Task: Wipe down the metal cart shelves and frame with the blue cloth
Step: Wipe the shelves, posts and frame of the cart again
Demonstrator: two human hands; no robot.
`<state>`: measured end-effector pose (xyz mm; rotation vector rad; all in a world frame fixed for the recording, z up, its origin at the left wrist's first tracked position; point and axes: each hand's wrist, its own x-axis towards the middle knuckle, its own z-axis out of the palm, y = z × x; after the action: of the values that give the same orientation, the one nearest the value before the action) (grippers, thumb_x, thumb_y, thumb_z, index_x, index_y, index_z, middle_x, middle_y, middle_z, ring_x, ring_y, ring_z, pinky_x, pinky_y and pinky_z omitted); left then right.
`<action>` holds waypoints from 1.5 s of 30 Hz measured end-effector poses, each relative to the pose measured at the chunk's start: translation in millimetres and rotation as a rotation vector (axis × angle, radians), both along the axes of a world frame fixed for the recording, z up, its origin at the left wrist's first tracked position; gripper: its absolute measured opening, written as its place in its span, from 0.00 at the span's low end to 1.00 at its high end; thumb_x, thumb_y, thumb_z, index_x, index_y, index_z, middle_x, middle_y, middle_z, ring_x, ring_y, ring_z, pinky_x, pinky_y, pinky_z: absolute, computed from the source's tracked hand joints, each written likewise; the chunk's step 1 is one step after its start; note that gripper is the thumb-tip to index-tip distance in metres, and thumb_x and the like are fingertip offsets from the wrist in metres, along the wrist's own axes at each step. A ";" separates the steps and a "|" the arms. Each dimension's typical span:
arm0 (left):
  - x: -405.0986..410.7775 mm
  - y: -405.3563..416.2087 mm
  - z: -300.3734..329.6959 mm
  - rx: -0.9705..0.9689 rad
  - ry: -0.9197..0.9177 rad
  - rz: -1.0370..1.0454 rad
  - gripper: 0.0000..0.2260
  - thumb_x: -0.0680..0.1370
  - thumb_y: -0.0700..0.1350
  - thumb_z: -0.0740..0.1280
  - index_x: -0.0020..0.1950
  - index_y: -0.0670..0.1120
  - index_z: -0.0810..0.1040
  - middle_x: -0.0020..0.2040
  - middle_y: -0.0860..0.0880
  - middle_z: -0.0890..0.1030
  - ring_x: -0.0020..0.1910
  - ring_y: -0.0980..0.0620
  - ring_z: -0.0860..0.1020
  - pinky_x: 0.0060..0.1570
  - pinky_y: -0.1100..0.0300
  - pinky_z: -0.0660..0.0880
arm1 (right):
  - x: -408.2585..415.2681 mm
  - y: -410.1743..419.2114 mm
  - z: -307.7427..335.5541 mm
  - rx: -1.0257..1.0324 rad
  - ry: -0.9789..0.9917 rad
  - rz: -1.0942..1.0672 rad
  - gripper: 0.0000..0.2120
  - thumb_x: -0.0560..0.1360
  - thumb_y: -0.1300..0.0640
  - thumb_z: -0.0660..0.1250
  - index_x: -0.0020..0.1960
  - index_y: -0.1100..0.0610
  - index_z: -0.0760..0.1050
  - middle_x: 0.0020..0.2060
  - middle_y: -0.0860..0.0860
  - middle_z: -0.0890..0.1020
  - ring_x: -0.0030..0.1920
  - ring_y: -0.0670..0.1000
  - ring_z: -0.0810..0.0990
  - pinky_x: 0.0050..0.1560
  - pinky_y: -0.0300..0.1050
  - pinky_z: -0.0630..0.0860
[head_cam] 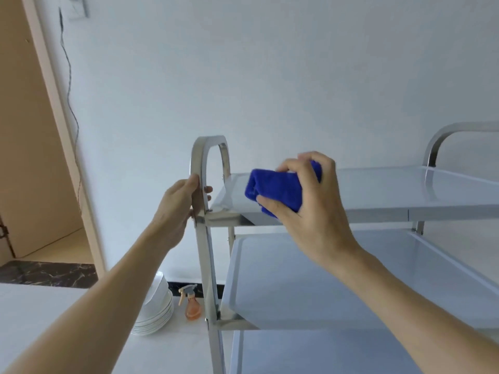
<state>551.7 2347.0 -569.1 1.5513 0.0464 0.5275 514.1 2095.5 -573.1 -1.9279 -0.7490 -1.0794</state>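
Leftmost, on the floor: a stack of white plates (155, 306) and an orange spray bottle (192, 303), both near the cart's foot and well apart from the hands.

Left hand (178, 209) on the cart's looped end handle (201, 168). Fingers (208, 189) wrapped round the near upright of the loop, thumb on the outer face; a closed, steadying hold just above the top shelf's corner joint.

Top shelf (391, 190) runs long to the right from that handle, toward a second loop handle (442, 136) at the far end. Middle shelf (310, 279) directly below; a third shelf partly visible under it.

Right hand (310, 201) clutches the blue cloth (272, 188), bunched into a pad. Fingers curled over its top, thumb under; cloth sticks out leftward from the palm. Pad sits at the shelf's left end by the near front edge; whether it presses the metal cannot be told.

Judgement: most of the shelf's length lies to the right of the cloth, so the stroke likely runs rightward along the long axis. Right hand is the nearer.
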 end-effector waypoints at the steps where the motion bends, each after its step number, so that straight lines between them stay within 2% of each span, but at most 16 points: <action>1: -4.3 -3.2 1.5 0.005 -0.012 0.024 0.14 0.84 0.52 0.59 0.55 0.44 0.78 0.53 0.46 0.85 0.55 0.45 0.82 0.53 0.49 0.77 | 3.6 10.9 8.5 -0.003 -0.022 -0.029 0.22 0.71 0.46 0.75 0.60 0.49 0.72 0.65 0.53 0.66 0.62 0.56 0.71 0.62 0.57 0.72; 5: -20.4 -16.3 5.9 -0.010 -0.064 0.065 0.13 0.85 0.47 0.57 0.50 0.42 0.79 0.49 0.40 0.78 0.48 0.45 0.74 0.50 0.48 0.71 | 17.0 48.4 16.9 -0.095 -0.065 -0.114 0.22 0.72 0.47 0.75 0.62 0.51 0.72 0.68 0.56 0.65 0.63 0.59 0.70 0.63 0.57 0.71; 8: -27.3 -20.7 8.2 -0.020 -0.078 0.060 0.14 0.85 0.45 0.56 0.50 0.40 0.78 0.48 0.40 0.74 0.48 0.45 0.72 0.51 0.50 0.71 | 28.7 61.2 2.5 -0.290 -0.005 -0.194 0.25 0.72 0.42 0.73 0.63 0.50 0.70 0.69 0.56 0.64 0.64 0.60 0.69 0.62 0.57 0.70; 11: -28.7 -19.4 7.6 -0.035 -0.071 0.047 0.15 0.85 0.46 0.57 0.55 0.36 0.77 0.49 0.41 0.79 0.51 0.45 0.78 0.55 0.49 0.75 | 31.5 70.4 -23.0 -0.472 -0.007 -0.285 0.31 0.69 0.31 0.67 0.64 0.48 0.68 0.68 0.55 0.66 0.62 0.60 0.72 0.61 0.58 0.69; 13: -25.6 -18.2 5.5 -0.044 -0.066 0.046 0.15 0.84 0.47 0.58 0.57 0.37 0.77 0.50 0.44 0.83 0.52 0.47 0.81 0.56 0.48 0.77 | 29.7 83.2 -33.0 -0.477 -0.057 -0.347 0.33 0.68 0.25 0.60 0.62 0.48 0.71 0.68 0.56 0.69 0.61 0.61 0.72 0.60 0.60 0.69; 14: -23.9 -18.4 4.5 -0.048 -0.071 0.050 0.14 0.84 0.48 0.58 0.55 0.39 0.77 0.49 0.45 0.83 0.50 0.48 0.81 0.54 0.49 0.78 | 29.4 90.1 -35.0 -0.457 -0.068 -0.366 0.33 0.69 0.25 0.57 0.61 0.48 0.72 0.67 0.56 0.70 0.60 0.61 0.73 0.59 0.60 0.70; 16: -21.2 -19.2 1.9 -0.028 -0.101 0.067 0.15 0.84 0.50 0.58 0.49 0.40 0.76 0.42 0.45 0.80 0.41 0.52 0.80 0.46 0.53 0.78 | 31.6 99.2 -35.8 -0.442 -0.102 -0.403 0.29 0.73 0.27 0.56 0.60 0.48 0.72 0.65 0.57 0.72 0.56 0.61 0.75 0.55 0.59 0.71; 17: -19.9 -19.1 0.0 -0.009 -0.127 0.078 0.15 0.83 0.50 0.58 0.45 0.40 0.75 0.39 0.44 0.78 0.38 0.53 0.79 0.44 0.54 0.77 | 33.6 99.5 -35.2 -0.451 -0.131 -0.411 0.27 0.74 0.30 0.58 0.60 0.49 0.73 0.64 0.57 0.73 0.53 0.61 0.76 0.52 0.58 0.73; 19: -17.9 -18.1 -4.7 0.014 -0.177 0.101 0.15 0.83 0.49 0.58 0.41 0.42 0.73 0.31 0.47 0.76 0.38 0.52 0.79 0.42 0.55 0.76 | 38.0 89.0 -36.3 -0.489 -0.210 -0.366 0.25 0.72 0.35 0.67 0.61 0.51 0.74 0.61 0.58 0.76 0.48 0.60 0.78 0.47 0.55 0.75; 21: -15.5 -16.2 -8.2 0.013 -0.211 0.110 0.15 0.83 0.50 0.59 0.42 0.42 0.74 0.29 0.51 0.77 0.38 0.51 0.79 0.40 0.55 0.76 | 43.9 64.1 -38.7 -0.533 -0.299 -0.280 0.27 0.69 0.40 0.74 0.62 0.51 0.75 0.59 0.57 0.77 0.46 0.59 0.78 0.44 0.53 0.77; 24: -11.9 -13.9 -11.8 -0.005 -0.211 0.101 0.14 0.83 0.53 0.59 0.49 0.44 0.76 0.35 0.53 0.81 0.39 0.53 0.80 0.41 0.54 0.75 | 59.0 3.9 -43.1 -0.542 -0.404 -0.264 0.23 0.69 0.43 0.74 0.62 0.49 0.78 0.61 0.56 0.78 0.46 0.57 0.79 0.46 0.51 0.77; 28: -8.2 -15.0 -18.0 -0.008 -0.217 0.074 0.13 0.83 0.57 0.58 0.53 0.50 0.76 0.44 0.57 0.83 0.40 0.57 0.80 0.38 0.58 0.74 | 71.5 -63.2 -49.5 -0.462 -0.353 -0.348 0.26 0.69 0.42 0.75 0.64 0.48 0.74 0.63 0.55 0.77 0.52 0.58 0.79 0.54 0.53 0.76; 32: -3.1 -20.8 -20.6 0.045 -0.230 0.135 0.13 0.83 0.59 0.56 0.52 0.53 0.76 0.45 0.58 0.82 0.40 0.58 0.79 0.37 0.58 0.73 | 68.0 -38.0 -50.3 -0.449 -0.321 -0.378 0.34 0.64 0.44 0.79 0.67 0.51 0.75 0.58 0.58 0.77 0.53 0.59 0.78 0.55 0.56 0.75; 38: 4.3 -12.7 -22.7 0.039 -0.254 0.165 0.14 0.84 0.58 0.57 0.52 0.51 0.76 0.45 0.57 0.83 0.38 0.58 0.79 0.40 0.51 0.76 | 57.0 51.2 -44.2 -0.528 -0.354 -0.304 0.32 0.62 0.54 0.81 0.64 0.54 0.76 0.56 0.59 0.78 0.47 0.59 0.78 0.50 0.53 0.77; 41: 6.5 0.9 -22.3 0.038 -0.257 0.161 0.14 0.83 0.58 0.57 0.51 0.51 0.77 0.45 0.56 0.83 0.41 0.53 0.80 0.41 0.50 0.77 | 60.5 33.8 -40.6 -0.561 -0.355 -0.268 0.31 0.61 0.57 0.80 0.64 0.54 0.77 0.57 0.59 0.79 0.47 0.59 0.80 0.49 0.53 0.78; 45: 5.9 16.4 -23.4 0.021 -0.271 0.159 0.15 0.83 0.60 0.58 0.48 0.52 0.77 0.45 0.55 0.84 0.43 0.51 0.80 0.43 0.46 0.77 | 67.1 -39.4 -39.1 -0.565 -0.323 -0.322 0.29 0.62 0.57 0.78 0.63 0.53 0.80 0.57 0.58 0.80 0.47 0.61 0.81 0.50 0.54 0.80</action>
<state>557.6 2363.3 -592.5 1.4919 -0.0441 0.8630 581.1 2056.1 -612.2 -2.4396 -1.0267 -1.5222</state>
